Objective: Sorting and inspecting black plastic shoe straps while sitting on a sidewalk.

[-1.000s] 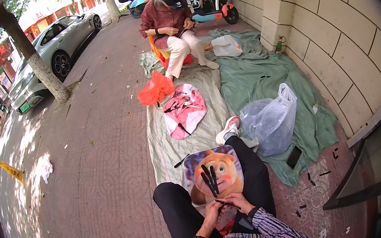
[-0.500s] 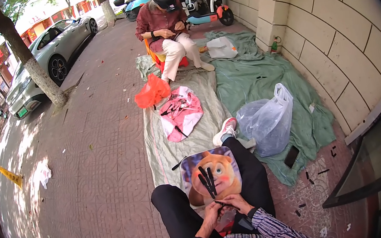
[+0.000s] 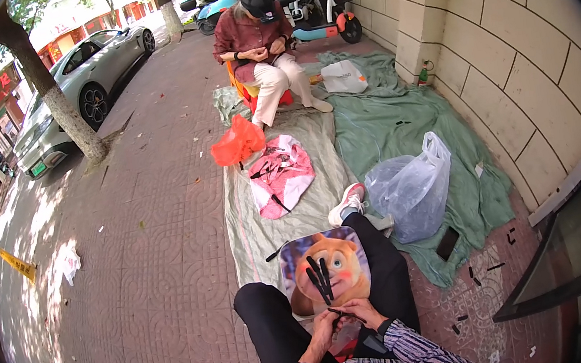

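I sit with a cartoon-bear printed board (image 3: 330, 267) resting across my knees. Three thin black strips (image 3: 317, 277) lie on it. My left hand (image 3: 323, 330) and my right hand (image 3: 361, 312) meet just below the board's near edge, both pinching one small black strip (image 3: 340, 312) between the fingertips. A black watch sits on my left wrist. My right leg stretches forward, ending in a white and pink shoe (image 3: 346, 204).
A clear plastic bag (image 3: 411, 188) stands right of my leg on a green cloth (image 3: 399, 124). A pink cloth (image 3: 281, 175) with black pieces and an orange bag (image 3: 237, 143) lie ahead. Another person (image 3: 261, 51) sits on a low stool. Wall at right; tree, car and scooters beyond.
My view has tilted slightly, so the scene sits a little lower in the picture. My hands stay together on the small black strip below the board. The seated person keeps working.
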A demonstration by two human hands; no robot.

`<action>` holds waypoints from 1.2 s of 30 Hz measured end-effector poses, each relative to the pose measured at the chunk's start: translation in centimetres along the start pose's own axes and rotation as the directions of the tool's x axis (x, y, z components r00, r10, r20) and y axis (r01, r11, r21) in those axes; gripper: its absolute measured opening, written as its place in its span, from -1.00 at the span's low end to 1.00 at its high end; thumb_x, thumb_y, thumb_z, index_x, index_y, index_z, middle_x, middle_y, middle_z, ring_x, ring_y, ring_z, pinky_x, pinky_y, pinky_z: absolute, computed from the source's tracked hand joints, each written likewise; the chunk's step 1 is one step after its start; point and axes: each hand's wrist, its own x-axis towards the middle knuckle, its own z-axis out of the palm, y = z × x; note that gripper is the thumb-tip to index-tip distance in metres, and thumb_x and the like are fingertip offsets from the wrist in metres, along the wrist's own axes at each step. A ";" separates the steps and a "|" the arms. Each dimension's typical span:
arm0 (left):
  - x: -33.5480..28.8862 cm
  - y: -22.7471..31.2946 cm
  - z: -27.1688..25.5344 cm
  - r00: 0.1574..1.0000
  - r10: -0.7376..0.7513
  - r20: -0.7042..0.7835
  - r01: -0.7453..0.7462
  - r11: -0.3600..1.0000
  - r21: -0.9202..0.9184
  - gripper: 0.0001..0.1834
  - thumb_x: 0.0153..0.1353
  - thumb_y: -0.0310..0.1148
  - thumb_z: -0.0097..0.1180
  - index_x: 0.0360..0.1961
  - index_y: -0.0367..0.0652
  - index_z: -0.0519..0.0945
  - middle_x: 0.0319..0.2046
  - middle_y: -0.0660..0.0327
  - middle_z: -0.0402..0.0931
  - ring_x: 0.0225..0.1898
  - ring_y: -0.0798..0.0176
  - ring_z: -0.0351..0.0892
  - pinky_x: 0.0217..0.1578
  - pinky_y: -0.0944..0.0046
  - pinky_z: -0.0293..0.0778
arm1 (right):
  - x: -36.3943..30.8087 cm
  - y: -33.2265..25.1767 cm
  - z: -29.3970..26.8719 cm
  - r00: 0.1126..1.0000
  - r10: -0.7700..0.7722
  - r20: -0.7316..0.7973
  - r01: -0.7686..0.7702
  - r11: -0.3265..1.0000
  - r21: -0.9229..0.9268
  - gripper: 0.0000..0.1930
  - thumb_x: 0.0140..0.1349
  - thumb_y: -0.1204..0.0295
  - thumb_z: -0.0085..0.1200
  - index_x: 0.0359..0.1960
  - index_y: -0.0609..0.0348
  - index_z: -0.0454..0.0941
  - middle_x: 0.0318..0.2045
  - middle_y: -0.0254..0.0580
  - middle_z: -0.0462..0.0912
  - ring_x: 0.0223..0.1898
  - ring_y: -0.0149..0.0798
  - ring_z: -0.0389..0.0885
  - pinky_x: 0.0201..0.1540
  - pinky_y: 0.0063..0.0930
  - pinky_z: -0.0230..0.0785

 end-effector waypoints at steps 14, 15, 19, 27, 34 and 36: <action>0.0 -0.2 -0.2 1.000 0.000 0.002 0.000 1.000 0.016 -0.81 0.11 -0.46 -0.13 -0.34 -0.25 0.53 -0.58 0.27 0.47 -0.62 0.45 0.36 -0.61 0.51 0.25 | -0.5 -0.4 0.3 1.000 0.024 -0.009 -0.024 0.999 -0.035 -0.77 0.14 0.36 0.01 -0.25 0.29 0.47 -0.46 -0.28 0.56 -0.48 -0.52 0.54 -0.50 -0.76 0.29; 0.0 -0.1 -0.2 1.000 0.004 -0.004 -0.004 1.000 0.021 -0.81 0.11 -0.45 -0.13 -0.34 -0.24 0.53 -0.58 0.27 0.47 -0.62 0.45 0.36 -0.61 0.51 0.25 | -0.3 -0.3 0.4 1.000 0.011 0.003 -0.011 1.000 -0.022 -0.77 0.14 0.37 0.02 -0.25 0.29 0.47 -0.46 -0.28 0.56 -0.48 -0.51 0.54 -0.49 -0.76 0.30; -0.1 -0.1 -0.1 1.000 0.001 0.018 -0.001 1.000 -0.002 -0.86 0.12 -0.42 -0.10 -0.38 -0.16 0.51 -0.61 0.31 0.47 -0.65 0.49 0.35 -0.66 0.54 0.24 | -1.1 -1.4 0.7 0.999 0.036 -0.031 -0.039 0.996 -0.084 -0.77 0.14 0.38 0.02 -0.24 0.29 0.46 -0.43 -0.27 0.56 -0.48 -0.49 0.54 -0.45 -0.72 0.35; 0.1 -0.2 -0.2 1.000 0.002 -0.001 -0.002 1.000 0.012 -0.83 0.11 -0.44 -0.12 -0.35 -0.24 0.52 -0.58 0.27 0.46 -0.62 0.44 0.35 -0.59 0.50 0.25 | 0.2 0.2 -0.1 1.000 0.000 0.005 0.000 1.000 -0.030 -0.78 0.14 0.40 0.01 -0.25 0.30 0.47 -0.41 -0.24 0.56 -0.47 -0.48 0.54 -0.42 -0.71 0.38; 0.3 -0.5 -0.6 1.000 -0.004 0.012 0.004 1.000 0.009 -0.85 0.13 -0.41 -0.11 -0.37 -0.16 0.52 -0.60 0.31 0.47 -0.67 0.49 0.35 -0.66 0.54 0.23 | -0.1 -0.1 0.3 1.000 0.001 0.009 -0.001 1.000 -0.017 -0.79 0.15 0.41 0.00 -0.25 0.31 0.47 -0.41 -0.24 0.56 -0.47 -0.49 0.54 -0.42 -0.73 0.37; 0.2 -0.4 -0.6 1.000 -0.014 0.004 0.014 1.000 -0.006 -0.85 0.13 -0.41 -0.10 -0.37 -0.15 0.52 -0.60 0.31 0.48 -0.66 0.49 0.35 -0.66 0.55 0.23 | 0.0 -0.1 0.3 1.000 0.000 0.008 0.001 0.999 -0.032 -0.79 0.15 0.41 0.00 -0.25 0.31 0.47 -0.41 -0.25 0.56 -0.47 -0.50 0.54 -0.42 -0.73 0.37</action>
